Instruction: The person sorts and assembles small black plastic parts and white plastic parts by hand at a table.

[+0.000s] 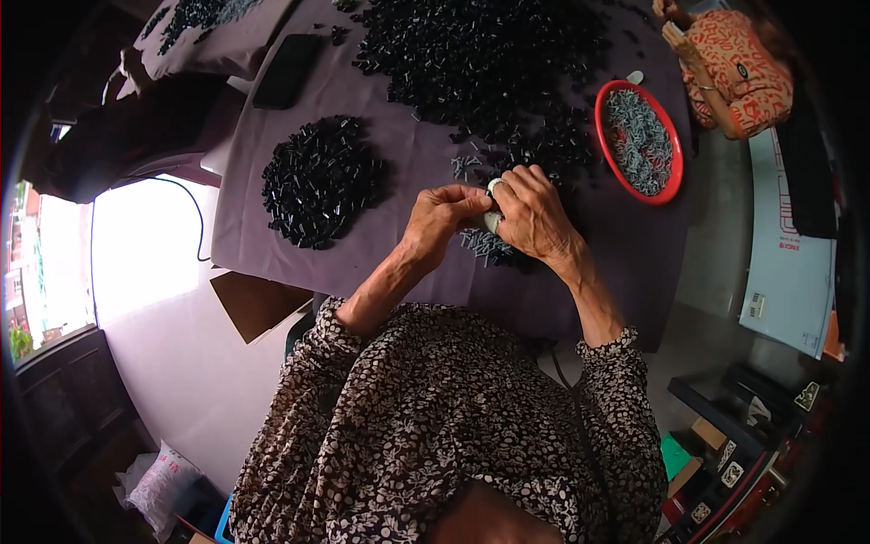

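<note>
Over the table's near side my left hand (442, 216) and my right hand (536, 216) meet, thumbs and fingertips pinched together. What they hold between them is small and mostly hidden; I cannot make it out. White wraps (494, 220) cover some of my right fingers. Just under the hands lies a small heap of thin grey pins (486, 245), and a few more grey pins (465, 167) are scattered beyond. A large pile of small glossy black pieces (480, 68) spreads across the far side. To the left sits a rounder heap of black pieces (319, 186).
A red oval basket (676, 184) of grey pins stands at the right. A black phone-like slab (288, 72) lies at the far left of the purple-grey cloth (408, 150). Another person in orange patterned clothing (739, 68) is at the far right; a dark-clothed person (154, 127) is at the left.
</note>
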`<action>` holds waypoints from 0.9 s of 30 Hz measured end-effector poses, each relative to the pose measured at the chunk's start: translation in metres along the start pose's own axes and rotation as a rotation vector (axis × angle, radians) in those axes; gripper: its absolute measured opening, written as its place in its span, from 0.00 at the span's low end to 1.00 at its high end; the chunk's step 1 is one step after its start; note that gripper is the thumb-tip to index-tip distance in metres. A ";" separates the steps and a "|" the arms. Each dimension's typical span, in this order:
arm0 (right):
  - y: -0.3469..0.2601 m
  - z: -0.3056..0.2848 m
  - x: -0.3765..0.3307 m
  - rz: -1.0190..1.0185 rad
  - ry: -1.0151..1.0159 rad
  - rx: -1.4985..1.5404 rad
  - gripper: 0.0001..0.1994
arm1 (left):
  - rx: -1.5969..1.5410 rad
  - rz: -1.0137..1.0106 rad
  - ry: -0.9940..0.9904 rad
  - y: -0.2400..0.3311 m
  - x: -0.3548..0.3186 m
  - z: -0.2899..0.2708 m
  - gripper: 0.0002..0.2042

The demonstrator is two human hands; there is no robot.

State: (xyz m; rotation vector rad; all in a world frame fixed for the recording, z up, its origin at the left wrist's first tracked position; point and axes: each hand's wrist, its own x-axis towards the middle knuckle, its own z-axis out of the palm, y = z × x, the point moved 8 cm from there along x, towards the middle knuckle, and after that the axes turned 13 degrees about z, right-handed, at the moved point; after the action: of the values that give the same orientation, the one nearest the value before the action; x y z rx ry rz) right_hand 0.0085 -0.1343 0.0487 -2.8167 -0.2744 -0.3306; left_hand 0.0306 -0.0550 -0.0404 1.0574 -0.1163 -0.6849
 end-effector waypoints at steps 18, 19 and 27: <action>-0.004 0.023 -0.040 -0.079 -0.021 0.150 0.08 | 0.214 -0.127 -0.148 -0.011 -0.027 0.011 0.08; -0.004 0.022 -0.041 -0.085 -0.013 0.154 0.08 | 0.213 -0.127 -0.148 -0.011 -0.027 0.012 0.08; 0.025 0.010 -0.015 0.149 -0.119 0.226 0.14 | 0.626 0.211 -0.007 0.044 -0.021 -0.027 0.08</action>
State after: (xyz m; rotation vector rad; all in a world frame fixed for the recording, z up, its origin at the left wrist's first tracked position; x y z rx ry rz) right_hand 0.0017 -0.1570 0.0288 -2.6169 -0.1170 -0.0923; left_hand 0.0455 -0.0090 -0.0131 1.6136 -0.4637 -0.4655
